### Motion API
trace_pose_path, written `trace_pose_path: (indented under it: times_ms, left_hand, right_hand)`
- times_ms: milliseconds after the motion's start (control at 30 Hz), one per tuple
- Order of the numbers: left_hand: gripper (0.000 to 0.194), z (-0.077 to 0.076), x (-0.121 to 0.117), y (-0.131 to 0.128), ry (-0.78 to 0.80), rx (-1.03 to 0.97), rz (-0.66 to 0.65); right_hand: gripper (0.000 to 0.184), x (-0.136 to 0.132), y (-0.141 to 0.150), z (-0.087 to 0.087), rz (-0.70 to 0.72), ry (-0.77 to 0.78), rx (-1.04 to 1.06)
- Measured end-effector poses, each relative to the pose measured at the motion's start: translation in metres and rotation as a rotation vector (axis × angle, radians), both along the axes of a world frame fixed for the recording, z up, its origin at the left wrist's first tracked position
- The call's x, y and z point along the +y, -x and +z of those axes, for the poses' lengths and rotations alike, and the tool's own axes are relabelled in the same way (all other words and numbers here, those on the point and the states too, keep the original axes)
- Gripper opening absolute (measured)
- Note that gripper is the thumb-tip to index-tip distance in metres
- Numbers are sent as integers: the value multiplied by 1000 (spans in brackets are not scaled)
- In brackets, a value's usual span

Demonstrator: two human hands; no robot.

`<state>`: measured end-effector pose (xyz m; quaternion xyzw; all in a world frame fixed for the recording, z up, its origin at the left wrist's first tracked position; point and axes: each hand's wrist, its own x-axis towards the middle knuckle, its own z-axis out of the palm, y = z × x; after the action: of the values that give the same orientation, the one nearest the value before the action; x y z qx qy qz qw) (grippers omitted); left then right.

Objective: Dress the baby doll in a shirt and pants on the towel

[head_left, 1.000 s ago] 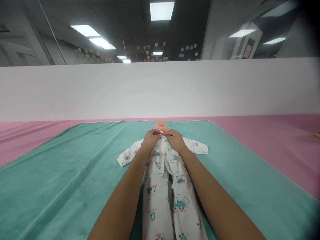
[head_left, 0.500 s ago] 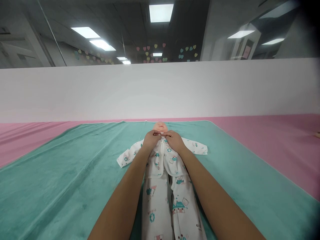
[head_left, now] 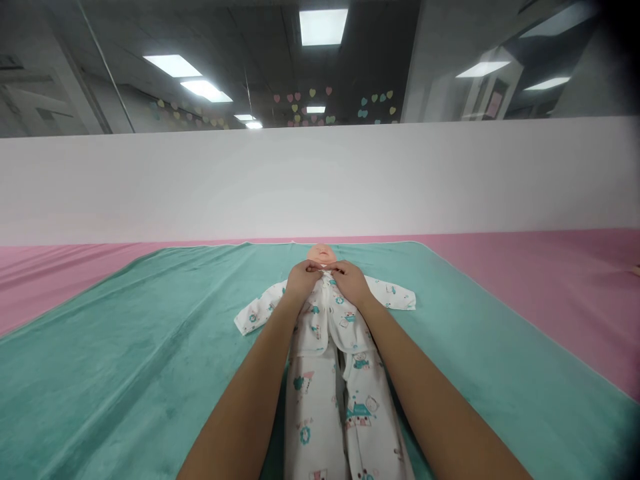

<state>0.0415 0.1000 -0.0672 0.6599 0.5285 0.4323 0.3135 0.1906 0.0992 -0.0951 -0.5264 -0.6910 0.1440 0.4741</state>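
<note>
A baby doll (head_left: 323, 253) lies face up, its head at the far end. It wears a white printed baby jacket (head_left: 313, 327) with sleeves spread to both sides, and matching trousers (head_left: 310, 413) stretch toward me. At the jacket's collar, my left hand (head_left: 303, 279) pinches the cloth on the left side. Close beside it, my right hand (head_left: 349, 279) grips the collar's right side, fingertips nearly meeting the left ones. Below my hands the front edges meet at mid-chest and part toward the hem. My fingers hide the fastening at the neck.
A teal blanket (head_left: 150, 360) lies under the doll, over a pink sheet (head_left: 560, 287). Behind stands a low white wall (head_left: 320, 180) with glass above it, showing ceiling lights and heart stickers. Part of another person's hand (head_left: 636, 270) shows at the right edge.
</note>
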Motion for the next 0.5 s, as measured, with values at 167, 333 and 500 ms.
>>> trace_pose_path:
  times_ms: [167, 333, 500]
  left_hand:
    - [18, 2, -2, 0, -17, 32, -1]
    - [21, 0, 0, 0, -54, 72, -1]
    - [23, -1, 0, 1, -81, 103, -34]
  right_hand:
    - [27, -3, 0, 0, -50, -35, 63]
    - [24, -6, 1, 2, -51, -48, 81]
    - [27, -7, 1, 2, -49, -53, 89]
